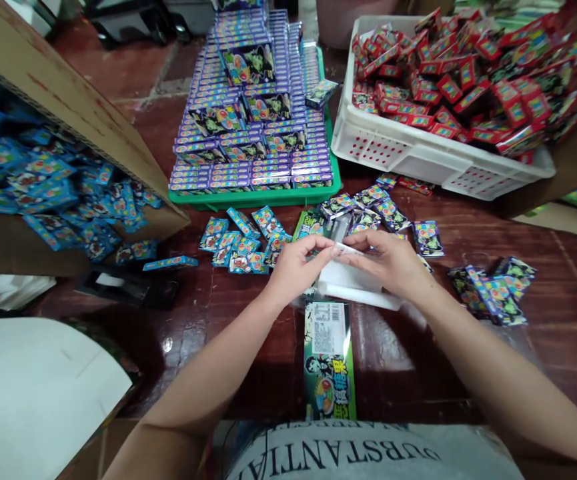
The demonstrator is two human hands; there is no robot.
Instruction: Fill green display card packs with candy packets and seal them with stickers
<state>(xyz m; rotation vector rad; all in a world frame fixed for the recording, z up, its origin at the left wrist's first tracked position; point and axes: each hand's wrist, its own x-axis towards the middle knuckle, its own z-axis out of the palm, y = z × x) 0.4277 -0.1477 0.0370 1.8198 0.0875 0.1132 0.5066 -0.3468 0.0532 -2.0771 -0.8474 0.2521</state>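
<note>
My left hand (pixel 298 267) and my right hand (pixel 391 263) meet over an opened-out white box (pixel 353 277), its inner side facing up. Between their fingertips both pinch a thin white piece (pixel 351 249); whether it is a flap of that box or a separate slip I cannot tell. Just nearer to me, a flat green candy carton (pixel 329 360) with a white printed label lies on the dark red surface. Small purple-black candy packets (pixel 365 217) are scattered behind my right hand, and blue candy packets (pixel 245 250) lie left of my left hand.
Stacked purple packets fill a green tray (pixel 263 201) at the back. A white basket (pixel 413 160) of red packets stands back right. To the left are a cardboard box (pixel 83 100) with blue packets and a black tape dispenser (pixel 128 287). More packets (pixel 495 290) lie right.
</note>
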